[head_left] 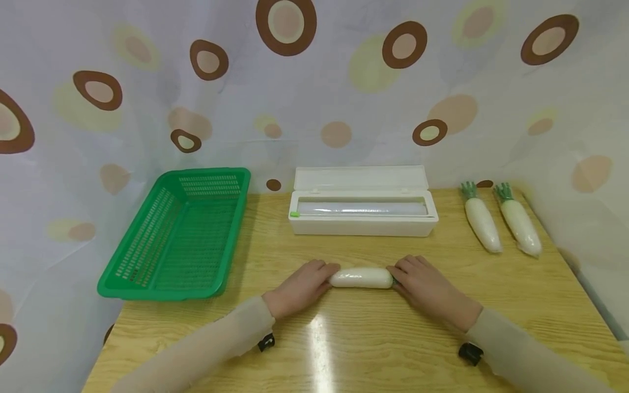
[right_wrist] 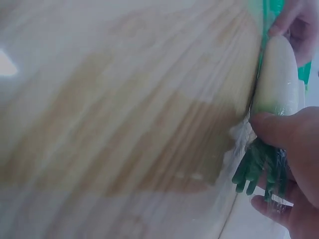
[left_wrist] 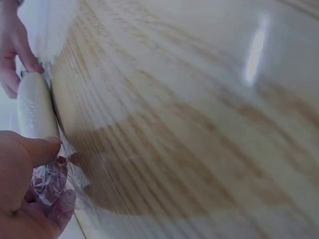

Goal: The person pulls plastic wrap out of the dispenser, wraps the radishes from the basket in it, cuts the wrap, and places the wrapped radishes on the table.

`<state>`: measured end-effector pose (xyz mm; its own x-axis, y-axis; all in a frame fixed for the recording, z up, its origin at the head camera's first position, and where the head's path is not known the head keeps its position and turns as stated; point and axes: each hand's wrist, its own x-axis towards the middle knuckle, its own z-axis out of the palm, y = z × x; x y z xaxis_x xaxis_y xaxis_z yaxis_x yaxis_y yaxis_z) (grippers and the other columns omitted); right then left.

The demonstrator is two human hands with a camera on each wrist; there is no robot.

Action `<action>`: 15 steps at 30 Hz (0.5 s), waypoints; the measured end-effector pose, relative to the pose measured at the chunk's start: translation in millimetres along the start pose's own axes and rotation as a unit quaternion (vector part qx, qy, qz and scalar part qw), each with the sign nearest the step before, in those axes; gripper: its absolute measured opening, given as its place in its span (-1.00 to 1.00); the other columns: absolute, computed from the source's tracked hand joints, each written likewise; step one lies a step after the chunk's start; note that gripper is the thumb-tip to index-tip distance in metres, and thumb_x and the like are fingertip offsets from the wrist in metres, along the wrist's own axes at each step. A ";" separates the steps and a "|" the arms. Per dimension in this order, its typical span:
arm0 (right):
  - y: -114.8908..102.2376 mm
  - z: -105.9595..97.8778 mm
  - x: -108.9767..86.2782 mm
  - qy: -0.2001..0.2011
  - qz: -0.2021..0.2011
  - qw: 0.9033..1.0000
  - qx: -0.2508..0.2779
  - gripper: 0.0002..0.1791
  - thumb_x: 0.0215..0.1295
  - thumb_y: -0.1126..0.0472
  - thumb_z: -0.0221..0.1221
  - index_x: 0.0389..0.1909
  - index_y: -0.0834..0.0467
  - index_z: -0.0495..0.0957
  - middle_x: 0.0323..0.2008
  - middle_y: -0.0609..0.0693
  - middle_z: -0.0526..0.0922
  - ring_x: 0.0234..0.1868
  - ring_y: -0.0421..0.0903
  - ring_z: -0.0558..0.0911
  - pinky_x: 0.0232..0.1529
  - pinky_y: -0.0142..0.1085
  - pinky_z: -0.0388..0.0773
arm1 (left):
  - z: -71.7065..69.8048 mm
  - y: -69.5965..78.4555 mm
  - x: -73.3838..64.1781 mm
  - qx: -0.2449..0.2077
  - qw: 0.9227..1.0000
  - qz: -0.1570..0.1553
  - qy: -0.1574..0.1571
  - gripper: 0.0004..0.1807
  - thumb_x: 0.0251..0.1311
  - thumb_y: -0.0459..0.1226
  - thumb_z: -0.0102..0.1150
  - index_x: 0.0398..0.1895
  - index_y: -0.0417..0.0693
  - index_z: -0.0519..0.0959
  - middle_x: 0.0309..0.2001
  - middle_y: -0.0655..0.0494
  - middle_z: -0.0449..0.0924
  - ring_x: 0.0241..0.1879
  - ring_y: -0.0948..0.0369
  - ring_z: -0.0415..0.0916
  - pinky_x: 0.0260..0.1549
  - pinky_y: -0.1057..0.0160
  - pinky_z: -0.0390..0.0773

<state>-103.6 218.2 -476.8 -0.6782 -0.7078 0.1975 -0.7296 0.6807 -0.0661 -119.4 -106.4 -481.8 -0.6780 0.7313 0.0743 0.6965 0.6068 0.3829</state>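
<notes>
A white radish [head_left: 361, 278] lies crosswise near the middle of the wooden table, with glossy clear film around it. My left hand [head_left: 304, 285] grips its left end. In the left wrist view, the thumb presses on that end and loose crinkled film [left_wrist: 49, 181] bunches between the fingers. At the leafy end, my right hand [head_left: 426, 288] holds the radish with the thumb across its shoulder. Short green stalks [right_wrist: 256, 164] stick out below that thumb in the right wrist view, with clear film over them and along the table side.
Behind the radish stands a white film box [head_left: 363, 227], lid up, a roll of clear film [head_left: 361, 208] inside. A green plastic basket [head_left: 167, 295] sits at the left. Two film-covered radishes [head_left: 483, 224] with green tops lie at the back right, before a patterned cloth [head_left: 304, 98].
</notes>
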 end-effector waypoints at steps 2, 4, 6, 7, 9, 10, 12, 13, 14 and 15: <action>0.7 -0.5 0.0 -0.010 0.018 1.000 0.023 -0.59 0.35 0.23 0.38 0.14 0.34 0.63 -0.10 0.11 0.66 -0.04 0.08 0.61 0.06 0.05 0.56 | -0.2 0.6 0.5 -0.035 0.999 -0.015 -0.008 -0.60 0.48 -0.35 0.20 0.31 -0.24 0.46 0.07 -0.12 0.63 0.04 0.04 0.60 0.09 0.12 0.61; 1.8 -1.0 -0.2 -0.025 0.040 0.997 0.055 -0.57 0.36 0.22 0.37 0.18 0.33 0.62 -0.10 0.09 0.68 -0.03 0.07 0.62 0.09 0.08 0.55 | 0.1 0.1 0.8 -0.070 0.997 -0.035 -0.016 -0.63 0.48 -0.35 0.20 0.28 -0.22 0.47 0.14 -0.12 0.62 0.11 0.03 0.59 0.16 0.11 0.59; 3.5 -2.3 -0.7 -0.038 0.069 0.992 0.096 -0.54 0.35 0.18 0.39 0.19 0.30 0.59 -0.13 0.03 0.69 -0.06 0.03 0.63 0.09 0.08 0.55 | -0.9 -0.8 1.1 -0.096 0.994 -0.045 -0.023 -0.65 0.48 -0.34 0.20 0.26 -0.20 0.50 0.14 -0.10 0.63 0.11 0.06 0.58 0.15 0.12 0.58; 4.2 -3.1 -1.1 -0.042 0.082 0.989 0.115 -0.56 0.34 0.16 0.40 0.16 0.25 0.60 -0.14 0.00 0.68 -0.08 0.00 0.63 0.07 0.06 0.55 | -1.6 -1.6 1.1 -0.105 0.993 -0.049 -0.027 -0.65 0.48 -0.32 0.20 0.26 -0.19 0.52 0.14 -0.07 0.64 0.10 0.08 0.58 0.14 0.14 0.58; 5.6 -4.2 -2.0 -0.037 0.098 0.984 0.143 -0.62 0.31 0.14 0.43 0.07 0.16 0.62 -0.15 -0.04 0.68 -0.09 -0.02 0.63 0.03 0.04 0.57 | -3.3 -3.3 1.1 -0.117 0.991 -0.051 -0.036 -0.64 0.49 -0.29 0.21 0.27 -0.16 0.54 0.14 -0.04 0.65 0.08 0.12 0.58 0.13 0.15 0.57; 6.5 -4.5 -2.6 -0.030 0.102 0.982 0.153 -0.66 0.29 0.13 0.44 0.02 0.11 0.62 -0.15 -0.06 0.67 -0.10 -0.04 0.62 0.01 0.02 0.58 | -4.4 -3.9 1.0 -0.119 0.991 -0.049 -0.039 -0.64 0.50 -0.28 0.21 0.28 -0.15 0.54 0.13 -0.03 0.66 0.07 0.14 0.57 0.11 0.15 0.57; 8.1 -4.0 -3.8 -0.004 0.089 0.985 0.150 -0.72 0.25 0.12 0.46 -0.09 0.06 0.64 -0.13 -0.04 0.67 -0.08 -0.03 0.62 -0.02 0.00 0.59 | -6.0 -4.8 1.1 -0.120 0.991 -0.047 -0.045 -0.63 0.50 -0.25 0.20 0.29 -0.14 0.55 0.13 -0.01 0.66 0.07 0.15 0.57 0.12 0.15 0.56; 8.8 -3.8 -4.2 0.008 0.081 0.986 0.145 -0.75 0.24 0.13 0.47 -0.12 0.05 0.67 -0.12 -0.03 0.67 -0.07 -0.02 0.61 -0.02 -0.01 0.60 | -6.5 -5.2 1.2 -0.119 0.991 -0.046 -0.045 -0.63 0.51 -0.23 0.19 0.29 -0.13 0.55 0.14 0.00 0.66 0.08 0.14 0.57 0.14 0.14 0.55; 9.4 -3.3 -4.4 0.023 0.069 0.988 0.138 -0.75 0.22 0.14 0.49 -0.13 0.06 0.68 -0.11 -0.02 0.68 -0.06 -0.01 0.61 -0.02 -0.01 0.60 | -7.0 -5.3 1.3 -0.118 0.991 -0.044 -0.045 -0.62 0.51 -0.22 0.19 0.30 -0.13 0.55 0.14 0.00 0.66 0.10 0.14 0.57 0.15 0.13 0.55; 9.9 -3.0 -4.6 0.034 0.063 0.989 0.133 -0.74 0.20 0.15 0.49 -0.13 0.07 0.69 -0.11 -0.02 0.68 -0.06 -0.02 0.61 -0.02 -0.02 0.60 | -7.6 -5.4 1.6 -0.116 0.991 -0.042 -0.043 -0.62 0.52 -0.21 0.19 0.30 -0.14 0.56 0.14 0.00 0.66 0.10 0.13 0.57 0.16 0.12 0.54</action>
<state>-107.4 228.8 -475.4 -0.7638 -0.6005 0.2365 -0.6437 0.6823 -0.3466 -126.0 -110.9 -476.8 -0.7012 0.7117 -0.0421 0.5589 0.5854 0.5874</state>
